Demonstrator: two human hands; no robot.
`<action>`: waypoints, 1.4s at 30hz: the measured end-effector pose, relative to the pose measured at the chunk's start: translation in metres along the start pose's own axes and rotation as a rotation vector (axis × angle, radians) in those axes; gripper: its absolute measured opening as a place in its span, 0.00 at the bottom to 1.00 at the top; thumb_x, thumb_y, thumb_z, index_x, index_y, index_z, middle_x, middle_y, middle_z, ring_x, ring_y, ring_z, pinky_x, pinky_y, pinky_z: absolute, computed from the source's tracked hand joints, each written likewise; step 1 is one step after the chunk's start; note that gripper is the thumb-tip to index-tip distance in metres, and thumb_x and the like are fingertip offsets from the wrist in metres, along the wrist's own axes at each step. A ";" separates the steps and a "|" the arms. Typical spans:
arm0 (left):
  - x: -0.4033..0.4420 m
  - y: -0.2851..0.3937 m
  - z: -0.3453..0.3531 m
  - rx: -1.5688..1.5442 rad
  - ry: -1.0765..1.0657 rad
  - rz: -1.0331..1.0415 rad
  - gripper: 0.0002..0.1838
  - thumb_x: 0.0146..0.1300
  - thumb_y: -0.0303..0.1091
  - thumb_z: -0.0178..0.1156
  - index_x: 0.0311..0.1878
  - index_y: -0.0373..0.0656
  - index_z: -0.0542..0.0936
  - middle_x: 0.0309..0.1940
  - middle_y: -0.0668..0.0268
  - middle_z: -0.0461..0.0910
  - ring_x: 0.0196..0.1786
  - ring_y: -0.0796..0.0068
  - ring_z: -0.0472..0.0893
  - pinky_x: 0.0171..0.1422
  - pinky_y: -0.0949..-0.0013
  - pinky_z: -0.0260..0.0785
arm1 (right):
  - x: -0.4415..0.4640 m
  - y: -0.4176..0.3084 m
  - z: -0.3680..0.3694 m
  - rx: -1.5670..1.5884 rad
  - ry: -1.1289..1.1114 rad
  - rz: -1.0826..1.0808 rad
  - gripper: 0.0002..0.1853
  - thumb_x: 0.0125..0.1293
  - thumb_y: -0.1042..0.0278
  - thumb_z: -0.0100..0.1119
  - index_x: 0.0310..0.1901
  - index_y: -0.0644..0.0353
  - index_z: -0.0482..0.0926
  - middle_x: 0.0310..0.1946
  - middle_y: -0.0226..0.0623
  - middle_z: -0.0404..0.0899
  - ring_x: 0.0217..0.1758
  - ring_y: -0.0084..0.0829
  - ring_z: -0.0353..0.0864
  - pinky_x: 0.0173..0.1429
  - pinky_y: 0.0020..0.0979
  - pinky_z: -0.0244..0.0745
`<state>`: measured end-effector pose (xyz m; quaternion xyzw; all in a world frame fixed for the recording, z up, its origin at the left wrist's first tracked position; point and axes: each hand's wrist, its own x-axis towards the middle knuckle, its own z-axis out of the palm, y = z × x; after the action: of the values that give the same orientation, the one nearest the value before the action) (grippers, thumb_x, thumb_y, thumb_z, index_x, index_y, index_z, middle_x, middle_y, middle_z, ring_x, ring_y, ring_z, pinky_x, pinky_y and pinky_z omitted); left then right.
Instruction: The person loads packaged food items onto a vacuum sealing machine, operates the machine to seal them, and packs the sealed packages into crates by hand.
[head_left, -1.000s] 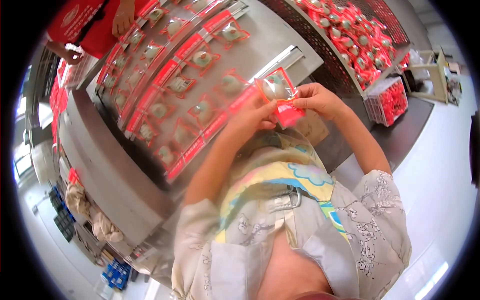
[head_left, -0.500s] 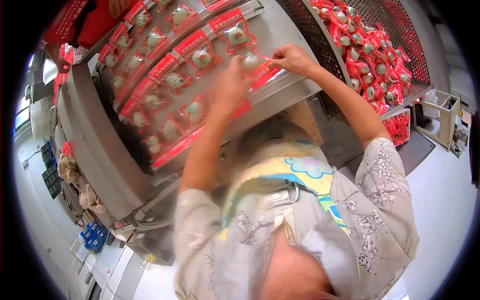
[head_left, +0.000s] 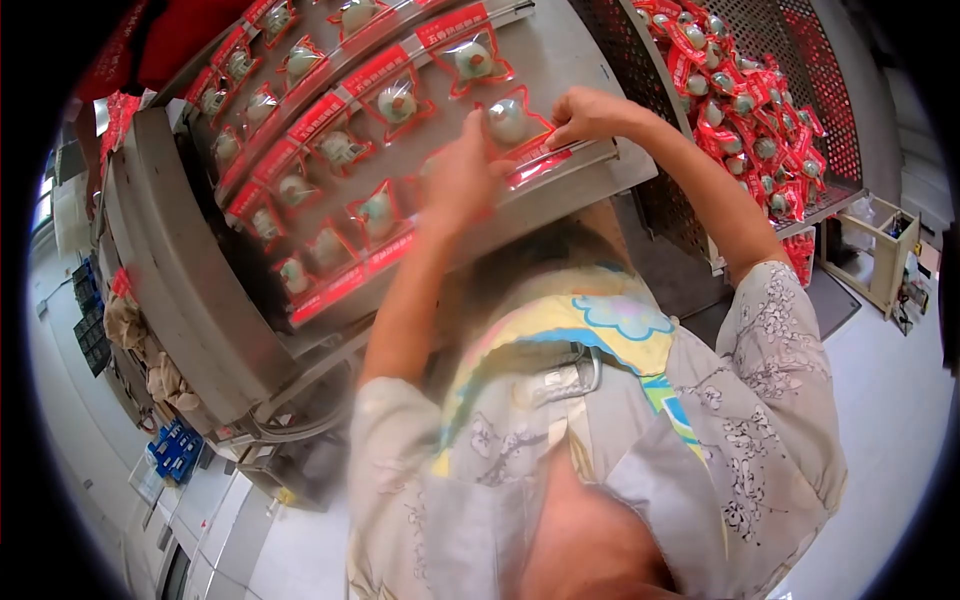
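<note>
A clear packet with a red edge and a pale round item (head_left: pixel 508 120) lies flat on the metal table, at the right end of the near row. My right hand (head_left: pixel 588 117) pinches its right corner. My left hand (head_left: pixel 463 172) is blurred at the packet's left side, one finger pointing up beside it; the other fingers are smeared. Similar packets, such as one with its red header upward (head_left: pixel 472 60) and another (head_left: pixel 397 104), lie in rows around my hands. Red strips (head_left: pixel 350 277) run along the near edge.
A perforated metal bin (head_left: pixel 640 95) at the right holds a heap of red packets (head_left: pixel 735 120). A wooden stand (head_left: pixel 880 265) is beyond it. A grey metal machine edge (head_left: pixel 185 270) stands left. A co-worker's red clothing (head_left: pixel 185 45) shows at the top left.
The packet held between both hands a second ago now lies on the table. Both hands moved up with it. My right hand still touches its corner. The view has shifted.
</note>
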<state>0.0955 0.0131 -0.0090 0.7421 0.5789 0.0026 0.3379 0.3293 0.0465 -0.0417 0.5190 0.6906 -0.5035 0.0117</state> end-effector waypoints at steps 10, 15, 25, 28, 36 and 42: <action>0.006 0.007 0.012 0.193 0.094 -0.163 0.32 0.53 0.38 0.66 0.61 0.39 0.68 0.34 0.55 0.83 0.44 0.54 0.82 0.47 0.55 0.72 | -0.003 -0.011 0.002 -0.044 0.031 0.050 0.17 0.50 0.57 0.70 0.33 0.65 0.83 0.25 0.40 0.81 0.30 0.29 0.80 0.37 0.31 0.73; -0.022 0.015 0.011 0.043 0.489 0.223 0.26 0.50 0.36 0.69 0.54 0.41 0.73 0.39 0.57 0.80 0.45 0.56 0.79 0.47 0.58 0.72 | 0.008 0.006 0.006 0.257 0.140 0.096 0.22 0.58 0.49 0.64 0.35 0.67 0.83 0.24 0.38 0.82 0.24 0.26 0.77 0.31 0.30 0.73; -0.034 0.016 0.050 0.106 0.417 0.572 0.17 0.46 0.21 0.59 0.41 0.47 0.82 0.29 0.66 0.75 0.34 0.66 0.78 0.36 0.64 0.73 | 0.040 0.000 0.024 0.016 0.430 0.011 0.20 0.60 0.47 0.60 0.36 0.58 0.84 0.30 0.38 0.83 0.30 0.34 0.81 0.37 0.34 0.74; -0.040 0.017 0.052 0.057 0.423 0.560 0.15 0.47 0.22 0.61 0.40 0.46 0.82 0.28 0.66 0.75 0.34 0.65 0.77 0.34 0.64 0.72 | 0.024 -0.009 0.022 0.020 0.526 -0.045 0.20 0.58 0.46 0.62 0.37 0.58 0.83 0.30 0.40 0.82 0.33 0.40 0.81 0.40 0.37 0.75; -0.116 -0.001 0.051 -0.233 0.518 0.466 0.14 0.46 0.25 0.70 0.39 0.42 0.82 0.28 0.64 0.77 0.29 0.65 0.77 0.30 0.66 0.70 | -0.046 -0.029 0.060 -0.388 0.616 -0.724 0.08 0.55 0.65 0.62 0.37 0.54 0.78 0.35 0.33 0.75 0.42 0.37 0.76 0.46 0.36 0.71; -0.156 -0.033 0.062 -0.270 0.498 0.322 0.12 0.49 0.24 0.69 0.39 0.42 0.83 0.31 0.62 0.79 0.30 0.65 0.79 0.32 0.68 0.72 | -0.047 -0.033 0.087 -0.378 0.638 -0.640 0.05 0.55 0.72 0.57 0.34 0.54 0.77 0.34 0.32 0.75 0.41 0.36 0.75 0.48 0.36 0.70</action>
<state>0.0400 -0.1487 -0.0132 0.7492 0.5133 0.3140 0.2766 0.2835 -0.0467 -0.0367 0.3981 0.8639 -0.1633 -0.2617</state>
